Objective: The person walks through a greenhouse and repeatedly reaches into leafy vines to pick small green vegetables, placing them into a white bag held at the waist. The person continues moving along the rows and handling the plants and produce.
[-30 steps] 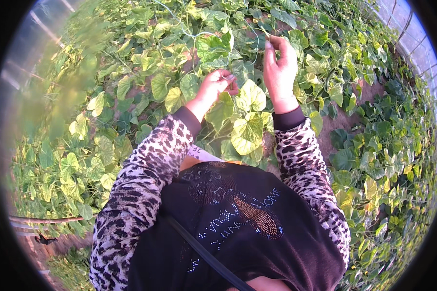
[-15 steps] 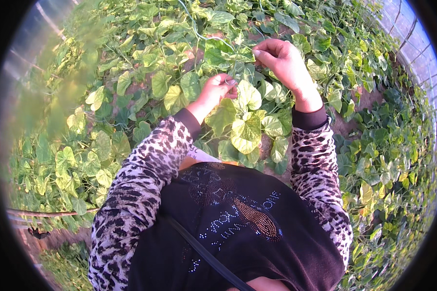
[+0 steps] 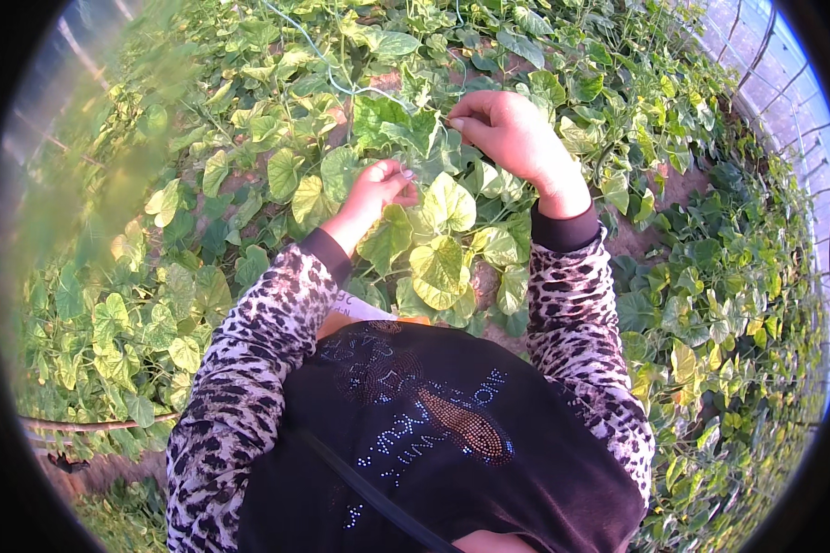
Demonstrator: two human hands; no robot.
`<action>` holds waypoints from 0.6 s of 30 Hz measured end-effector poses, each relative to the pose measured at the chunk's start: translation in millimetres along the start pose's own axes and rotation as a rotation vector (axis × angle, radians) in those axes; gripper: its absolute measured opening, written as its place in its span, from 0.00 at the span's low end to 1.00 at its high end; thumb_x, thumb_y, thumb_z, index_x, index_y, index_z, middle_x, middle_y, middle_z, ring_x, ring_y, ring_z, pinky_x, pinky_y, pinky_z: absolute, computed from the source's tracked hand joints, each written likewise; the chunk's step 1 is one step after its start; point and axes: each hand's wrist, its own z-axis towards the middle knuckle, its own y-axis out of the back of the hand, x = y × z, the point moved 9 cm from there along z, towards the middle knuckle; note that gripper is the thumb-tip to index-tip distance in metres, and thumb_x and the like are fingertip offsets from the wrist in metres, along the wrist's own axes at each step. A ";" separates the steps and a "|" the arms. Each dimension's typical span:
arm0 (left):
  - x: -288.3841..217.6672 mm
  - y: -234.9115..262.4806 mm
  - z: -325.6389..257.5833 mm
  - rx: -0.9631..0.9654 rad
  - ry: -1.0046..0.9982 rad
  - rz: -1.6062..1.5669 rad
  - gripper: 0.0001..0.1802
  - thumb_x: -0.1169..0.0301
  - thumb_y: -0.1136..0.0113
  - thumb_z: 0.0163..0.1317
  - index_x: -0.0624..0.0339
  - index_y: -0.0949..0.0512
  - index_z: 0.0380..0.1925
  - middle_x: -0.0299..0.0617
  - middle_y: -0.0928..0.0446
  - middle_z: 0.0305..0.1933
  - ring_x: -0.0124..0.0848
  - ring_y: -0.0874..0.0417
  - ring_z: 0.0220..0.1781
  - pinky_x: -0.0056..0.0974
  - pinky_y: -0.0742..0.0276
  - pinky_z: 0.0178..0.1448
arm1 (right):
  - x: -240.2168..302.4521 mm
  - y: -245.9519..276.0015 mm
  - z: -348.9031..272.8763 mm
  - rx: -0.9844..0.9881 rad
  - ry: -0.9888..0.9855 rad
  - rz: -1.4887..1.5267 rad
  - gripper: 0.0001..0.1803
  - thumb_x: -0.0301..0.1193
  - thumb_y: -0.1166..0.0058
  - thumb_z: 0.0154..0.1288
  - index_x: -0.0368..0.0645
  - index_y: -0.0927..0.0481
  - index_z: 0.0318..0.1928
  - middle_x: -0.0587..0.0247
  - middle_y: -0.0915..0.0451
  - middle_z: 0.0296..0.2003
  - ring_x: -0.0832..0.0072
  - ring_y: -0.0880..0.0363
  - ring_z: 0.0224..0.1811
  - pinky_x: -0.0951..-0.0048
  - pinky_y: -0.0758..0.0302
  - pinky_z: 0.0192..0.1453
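Note:
My left hand (image 3: 378,192) is closed in a pinch among the leaves, just left of a pale green leaf (image 3: 449,205). Whatever lies between its fingertips is too small to name. Higher up and to the right, my right hand (image 3: 512,138) also pinches, thumb against forefinger, at the edge of a bright green leaf cluster (image 3: 397,124); what it grips is hidden. A light blue string (image 3: 328,74) runs down from the top and ends in that cluster, between the two hands.
Broad-leaved vines (image 3: 184,286) spread all around, some leaves yellowing. White paper or card (image 3: 364,307) shows at my chest. A thin horizontal pole (image 3: 101,426) crosses the lower left. At the right stands a translucent wall with curved ribs (image 3: 784,92).
The whole view has shifted, so plants and hands sit a little further left and lower. My right hand has turned slightly, its back showing more. Both hands stay pinched.

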 end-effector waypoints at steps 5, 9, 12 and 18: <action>4.9 -10.9 2.5 0.030 -0.009 -0.008 0.05 0.74 0.41 0.72 0.66 0.22 0.39 0.38 0.20 0.34 0.28 0.16 0.35 0.36 0.12 0.43 | 12.7 65.5 -7.8 -0.755 0.106 0.227 0.17 0.35 0.37 0.68 0.37 0.18 0.51 0.51 0.15 0.38 0.71 0.16 0.40 0.70 0.21 0.46; 15.2 -27.1 11.6 0.002 0.056 0.059 0.05 0.73 0.41 0.71 0.64 0.22 0.37 0.38 0.21 0.33 0.26 0.17 0.34 0.34 0.12 0.42 | 98.0 41.2 1.7 -0.700 0.425 -0.177 0.38 0.41 0.32 0.64 0.34 0.31 0.67 0.42 0.18 0.46 0.50 0.23 0.57 0.54 0.38 0.71; 1.9 -46.1 6.0 -0.014 0.057 0.119 0.06 0.72 0.41 0.72 0.65 0.22 0.39 0.38 0.21 0.33 0.27 0.17 0.36 0.33 0.11 0.43 | 119.3 -17.0 1.8 0.007 0.348 0.388 0.37 0.42 0.31 0.64 0.36 0.29 0.67 0.53 0.17 0.42 0.66 0.20 0.51 0.63 0.27 0.60; 27.1 4.3 6.7 0.008 0.049 -0.022 0.07 0.73 0.43 0.73 0.67 0.22 0.44 0.41 0.19 0.36 0.30 0.15 0.37 0.36 0.12 0.44 | 76.2 29.7 -39.0 -0.068 0.191 0.995 0.17 0.30 0.40 0.72 0.35 0.20 0.57 0.74 0.25 0.28 0.87 0.30 0.28 0.82 0.31 0.35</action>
